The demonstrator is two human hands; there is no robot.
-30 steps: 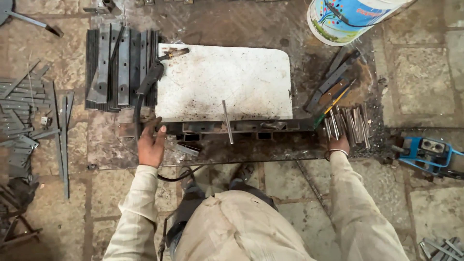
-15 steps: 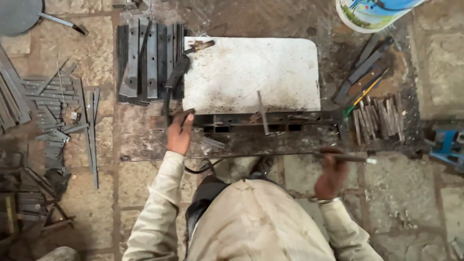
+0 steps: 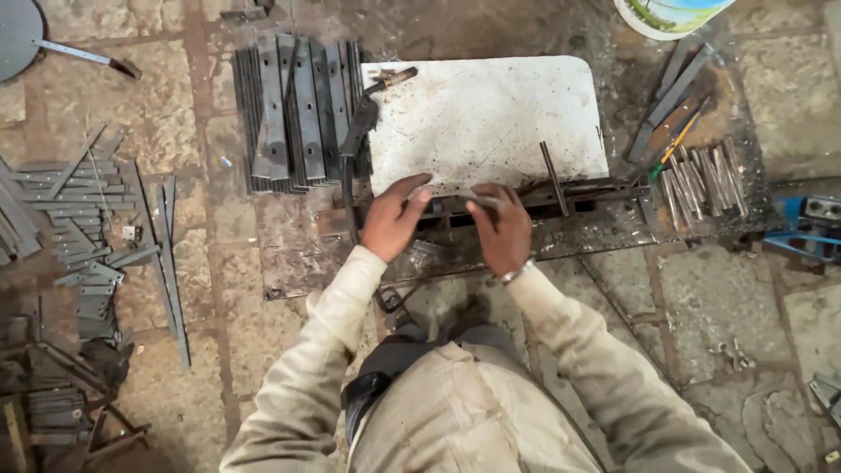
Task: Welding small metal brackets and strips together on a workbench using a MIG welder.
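Steel frame under 2 hands: left hand, right hand

A floor of worn stone slabs is stretching across the whole view, with dark grime lying in its joints. Flat daylight is falling evenly — no hard shadows are showing. Metal strips are lying scattered at the left, and a white bucket is standing at the far right edge.

Soft even daylight, slight blur
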